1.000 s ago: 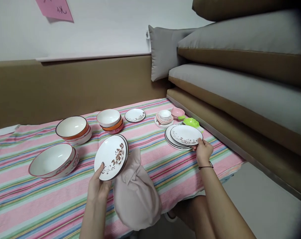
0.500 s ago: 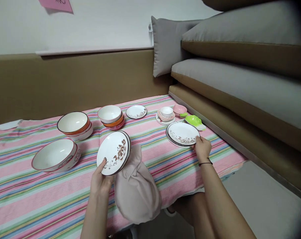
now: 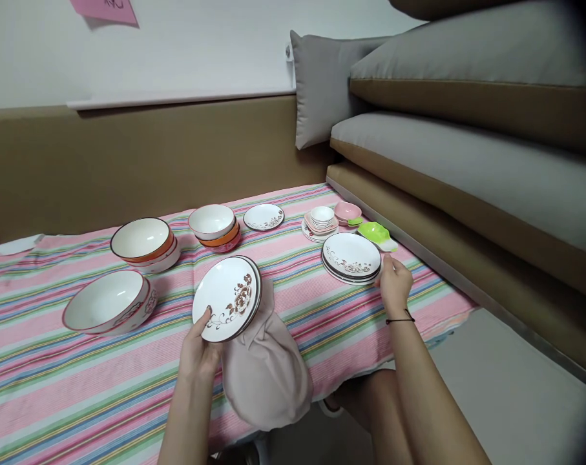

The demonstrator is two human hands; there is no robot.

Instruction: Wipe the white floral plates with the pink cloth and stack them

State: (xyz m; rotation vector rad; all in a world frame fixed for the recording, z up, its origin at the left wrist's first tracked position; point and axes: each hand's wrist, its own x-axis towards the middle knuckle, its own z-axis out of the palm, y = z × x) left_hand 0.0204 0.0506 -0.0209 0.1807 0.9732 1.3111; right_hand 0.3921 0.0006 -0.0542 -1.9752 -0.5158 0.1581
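Observation:
My left hand grips the near rim of a small stack of white plates with a brown flower, held tilted above the striped tablecloth. A beige cloth hangs under those plates and over the table edge. My right hand rests at the right edge of a flat stack of matching flowered plates on the table, fingers loosely curled and barely touching the rim.
Two stacks of orange-and-white bowls and a large white bowl stand to the left. A small flowered plate, small pink dishes and a green leaf dish lie behind. Grey sofa cushions border the right.
My right hand lowered the top plate flat onto the right-hand stack and slipped off its rim. My left hand's plates shifted slightly right.

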